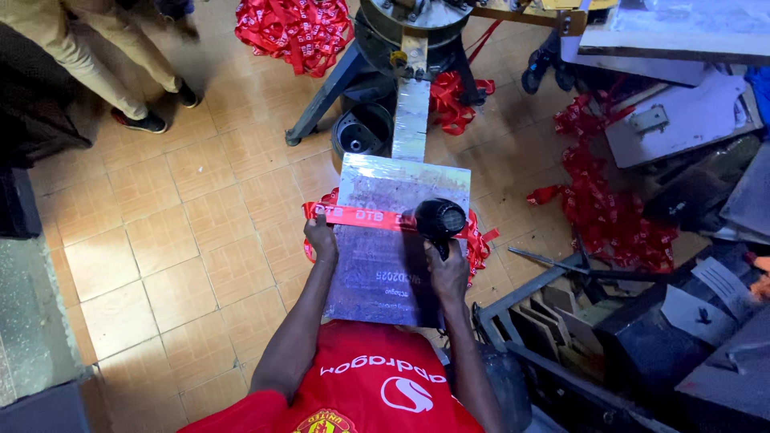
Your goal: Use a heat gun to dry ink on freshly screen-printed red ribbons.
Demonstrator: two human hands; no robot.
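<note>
A red printed ribbon (361,216) lies stretched across a flat silvery metal plate (401,180) that sticks out from a machine. My left hand (322,239) presses the ribbon down at the plate's left edge. My right hand (447,269) grips a black hair dryer (440,220), its round nozzle held over the ribbon near the plate's right side. Both forearms reach forward from my red shirt.
A dark metal machine stand (401,48) holds the plate's arm. Heaps of red ribbon (293,28) (609,208) lie on the tiled floor. A black cylinder (361,135) sits under the stand. Metal clutter (642,321) fills the right. A person's legs (104,64) stand far left.
</note>
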